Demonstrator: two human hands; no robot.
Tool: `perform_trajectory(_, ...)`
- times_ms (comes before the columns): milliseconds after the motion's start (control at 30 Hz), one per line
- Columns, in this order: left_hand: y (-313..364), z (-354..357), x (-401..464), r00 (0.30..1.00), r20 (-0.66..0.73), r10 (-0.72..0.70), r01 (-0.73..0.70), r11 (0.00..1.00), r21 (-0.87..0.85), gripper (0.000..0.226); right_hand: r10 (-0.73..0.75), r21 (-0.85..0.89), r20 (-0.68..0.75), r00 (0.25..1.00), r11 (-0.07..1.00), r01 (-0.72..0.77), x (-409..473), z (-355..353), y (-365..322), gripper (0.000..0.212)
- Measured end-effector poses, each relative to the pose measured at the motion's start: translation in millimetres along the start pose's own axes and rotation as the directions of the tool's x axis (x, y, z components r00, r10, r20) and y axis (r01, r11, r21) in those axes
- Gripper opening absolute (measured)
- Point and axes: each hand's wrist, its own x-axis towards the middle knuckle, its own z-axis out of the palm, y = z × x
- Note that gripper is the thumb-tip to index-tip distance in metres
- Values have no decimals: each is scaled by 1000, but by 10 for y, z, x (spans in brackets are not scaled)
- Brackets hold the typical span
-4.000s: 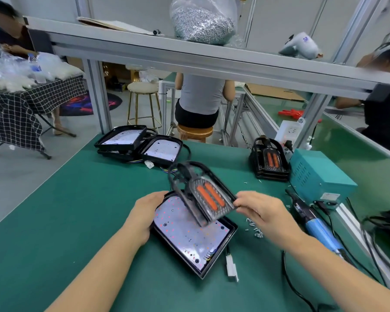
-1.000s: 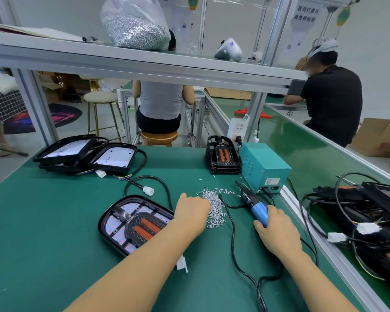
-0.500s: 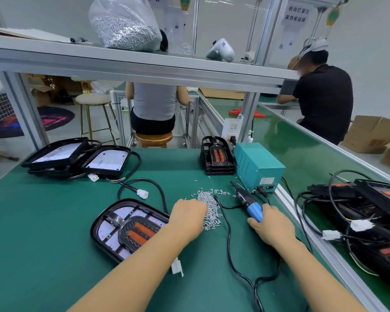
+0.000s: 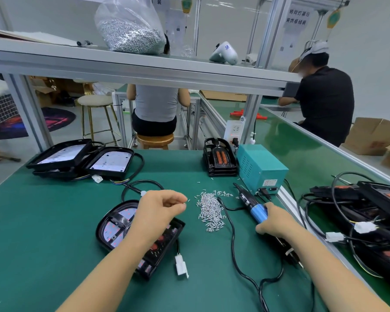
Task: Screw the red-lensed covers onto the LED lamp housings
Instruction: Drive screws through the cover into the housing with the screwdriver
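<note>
Cover seated on housing, not yet screwed down; screw and driver just picked up.

Red-lensed cover point(image 4: 131, 224) laid in LED lamp housing point(image 4: 142, 235) on green bench point(image 4: 43, 233), partly hidden under left hand point(image 4: 160, 208); no driven screws discernible, so fastening judged still ahead, with bare housings point(image 4: 81, 158) waiting behind. Left fingertips pinched on what looks like one small screw point(image 4: 185, 202), raised beside loose screw pile point(image 4: 209, 212). Right hand point(image 4: 275, 221) wrapped round blue electric screwdriver point(image 4: 254, 210). Half a second earlier: left hand down in pile, now lifted clear.

left grip point(image 4: 160, 208): fingertips pinched, raised | right grip point(image 4: 274, 221): curled, gripping
</note>
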Motion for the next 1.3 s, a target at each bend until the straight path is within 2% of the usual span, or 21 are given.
perform_trajectory(167,-79,-240,-159,993,-83,-81,71,990,-122,23,69,35,-39,997,997,-68,8,53,-29,42)
perform_trajectory(267,-162,-416,-266,983,-130,-127,102,978,-181,18,71,58,-60,996,996,-68,21,72,-26,37)
perform_trajectory(367,-271,-565,-373,979,-165,-123,82,969,-235,25,63,126,-79,995,991,-53,26,82,-4,33)
perform_trajectory(500,-401,-668,-468,959,-247,-137,73,964,-254,30,42,360,-57,997,933,-19,-52,-19,15,36)
perform_trajectory(600,-479,-679,-540,946,-282,-157,81,961,-263,38,24,448,29,999,893,-34,-170,-121,-4,19)
perform_trajectory(700,-511,-675,-548,939,-300,-171,90,960,-265,31,-35,582,41,999,813,5,-280,-260,-29,17)
perform_trajectory(800,-474,-656,-515,940,-292,-177,93,956,-280,21,-127,763,22,992,643,65,-430,-436,-115,25)
perform_trajectory(867,-422,-627,-499,945,-282,-169,78,949,-307,19,-186,892,-27,982,438,107,-552,-535,-222,34)
perform_trajectory(933,-348,-582,-497,953,-253,-168,65,927,-368,17,-241,970,-106,965,187,153,-662,-609,-344,41)
perform_trajectory(1033,-241,-518,-529,963,-196,-185,73,879,-472,17,-284,977,-212,935,-89,194,-825,-651,-529,26)
perform_trajectory(1167,-157,-459,-611,971,-122,-205,101,818,-566,21,-274,923,-298,914,-329,202,-1023,-585,-776,18)
perform_trajectory(1300,-135,-409,-661,967,-84,-240,146,795,-588,18,-282,827,-368,886,-534,173,-1227,-520,-1034,14)
